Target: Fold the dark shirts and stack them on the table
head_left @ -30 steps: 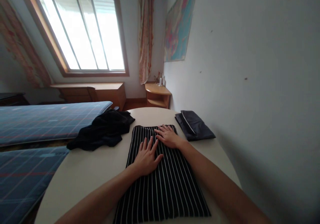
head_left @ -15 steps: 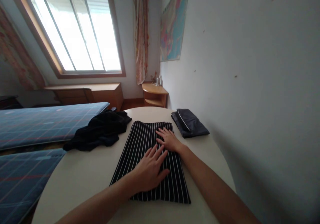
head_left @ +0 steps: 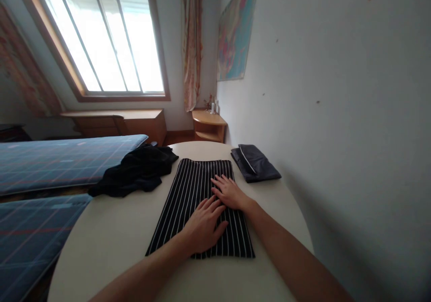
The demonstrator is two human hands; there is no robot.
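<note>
A black garment with white stripes, folded into a long flat shape, lies on the pale round table. My left hand rests palm down on its middle, fingers stretched out. Just beyond and to the right, my right hand lies flat on the same cloth with its fingers spread. The fingertips of the left hand come close to the right hand; whether they touch I cannot tell. Both forearms reach in from the bottom edge and hide part of the fabric's near side.
A crumpled black cloth hangs at the table's left rim by the blue plaid mattresses. A folded dark garment lies at the back right, near the white wall. Beyond stand a wooden desk and a corner shelf.
My right hand has slid slightly toward me on the striped cloth, closer to my left hand. The whole view has shifted a little. Both hands stay flat.
</note>
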